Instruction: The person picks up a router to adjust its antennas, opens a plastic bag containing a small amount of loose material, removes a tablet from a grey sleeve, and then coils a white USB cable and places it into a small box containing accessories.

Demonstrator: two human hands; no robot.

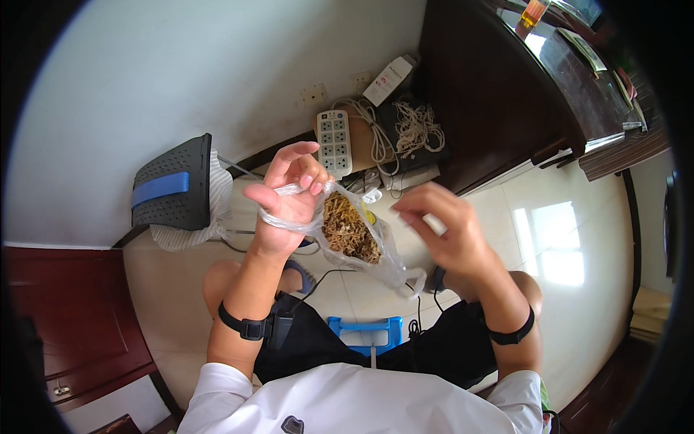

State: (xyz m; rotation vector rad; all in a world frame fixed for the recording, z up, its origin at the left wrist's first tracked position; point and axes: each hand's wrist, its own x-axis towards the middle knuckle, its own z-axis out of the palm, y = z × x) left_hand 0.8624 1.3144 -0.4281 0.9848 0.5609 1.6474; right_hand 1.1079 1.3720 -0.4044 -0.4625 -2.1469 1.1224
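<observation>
A thin, clear plastic bag (391, 266) hangs in front of me with its mouth spread. Inside lies dried, shredded plant matter (349, 230), brown with yellowish strands. One bag handle loops around the palm of my left hand (290, 203), whose fingertips touch the rim. My right hand (447, 228) is raised to the right of the bag, apart from it and blurred. Its thumb and forefinger point towards the bag, their tips close together. A pale patch shows between its fingers, and I cannot tell whether anything is held.
Beyond the bag are a white power strip (334, 142), coiled cables (417, 127) and a white box (389, 80). A black perforated bin (173, 190) with a plastic liner stands left by the wall. A dark wooden cabinet (488, 97) rises at right. Between my legs is a blue plastic frame (394, 332).
</observation>
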